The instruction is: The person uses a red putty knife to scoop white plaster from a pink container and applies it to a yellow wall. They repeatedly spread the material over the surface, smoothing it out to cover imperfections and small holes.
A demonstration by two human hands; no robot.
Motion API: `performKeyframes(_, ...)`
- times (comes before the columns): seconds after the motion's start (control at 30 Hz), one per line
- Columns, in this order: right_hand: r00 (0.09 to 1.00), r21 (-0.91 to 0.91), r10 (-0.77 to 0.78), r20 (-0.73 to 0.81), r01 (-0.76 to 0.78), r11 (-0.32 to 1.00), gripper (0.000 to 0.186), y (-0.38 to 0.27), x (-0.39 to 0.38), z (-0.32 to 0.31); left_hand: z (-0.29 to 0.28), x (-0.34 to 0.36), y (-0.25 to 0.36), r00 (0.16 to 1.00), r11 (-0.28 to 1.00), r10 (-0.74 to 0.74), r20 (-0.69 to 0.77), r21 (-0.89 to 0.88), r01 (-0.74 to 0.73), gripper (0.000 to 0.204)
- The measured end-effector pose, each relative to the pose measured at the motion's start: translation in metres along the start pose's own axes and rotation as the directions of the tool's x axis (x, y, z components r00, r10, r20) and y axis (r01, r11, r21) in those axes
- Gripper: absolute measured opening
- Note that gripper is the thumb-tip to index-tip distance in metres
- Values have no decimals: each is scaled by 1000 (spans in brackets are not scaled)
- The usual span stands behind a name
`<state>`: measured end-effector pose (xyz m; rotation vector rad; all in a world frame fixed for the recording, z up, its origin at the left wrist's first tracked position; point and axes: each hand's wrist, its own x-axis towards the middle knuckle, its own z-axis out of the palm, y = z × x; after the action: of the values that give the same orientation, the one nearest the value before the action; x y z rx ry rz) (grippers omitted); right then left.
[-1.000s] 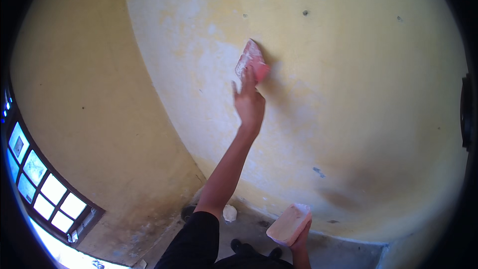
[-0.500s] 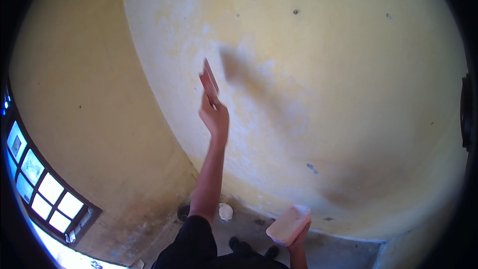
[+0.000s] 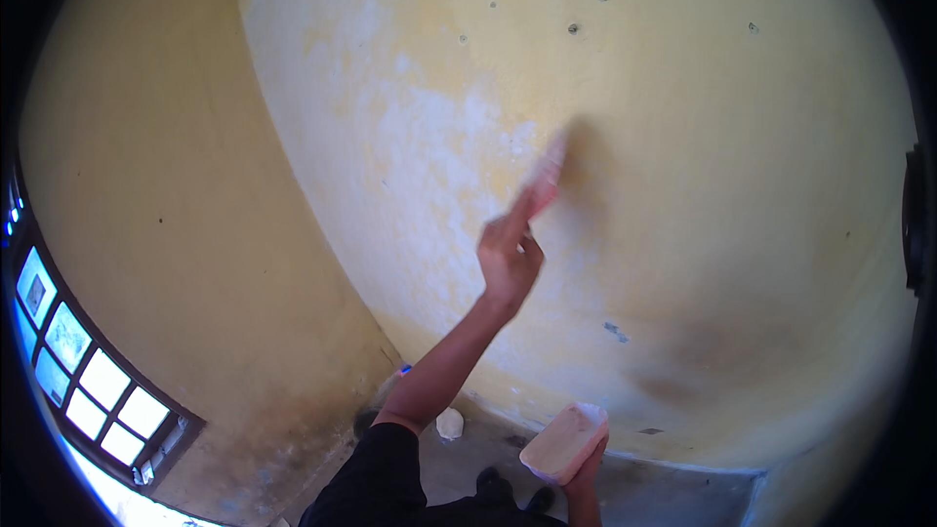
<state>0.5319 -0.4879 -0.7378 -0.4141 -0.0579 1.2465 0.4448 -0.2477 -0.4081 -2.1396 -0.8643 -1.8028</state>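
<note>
A flat pink scraper smeared with white, blurred by motion (image 3: 548,176), is in my left hand (image 3: 509,263), raised at the middle of the pale yellow wall (image 3: 683,137), beside a patchy band of white. Its shadow falls just right of it; whether it touches the wall I cannot tell. My right hand (image 3: 586,468) grips a pinkish, rounded rectangular container (image 3: 561,441) low down near the wall; the container holds a pale, smooth substance.
A side wall (image 3: 146,137) meets this wall at a corner on the left, with a dark-framed paned window (image 3: 102,385). On the grey floor (image 3: 664,493) by the corner lie a whitish lump (image 3: 449,424) and a dark object (image 3: 365,422). My dark shoes (image 3: 491,483) show below.
My left hand with the scraper went left half a second ago and has since swung right and a little lower than before. My right hand and the container have barely moved.
</note>
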Motion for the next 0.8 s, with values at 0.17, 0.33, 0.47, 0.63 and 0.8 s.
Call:
performKeyframes(0.17,997,-72,7,76,-2,997,51,2,3,-3,31,23,-55,999,889,-1,-54,456,26,70)
performKeyframes(0.33,994,-99,-44,98,54,994,46,14,11,-13,17,-70,-32,987,962,43,152,262,-82,68)
performKeyframes(0.47,980,-222,-139,143,169,960,49,18,11,4,-15,-76,-42,988,989,-149,40,15,148,55)
performKeyframes(0.63,985,-121,-14,173,36,992,51,19,13,-6,-35,48,-78,907,966,-243,-343,2,260,53)
performKeyframes(0.8,973,-130,60,225,-31,991,50,26,13,-5,7,70,-32,970,905,-237,-48,353,239,71)
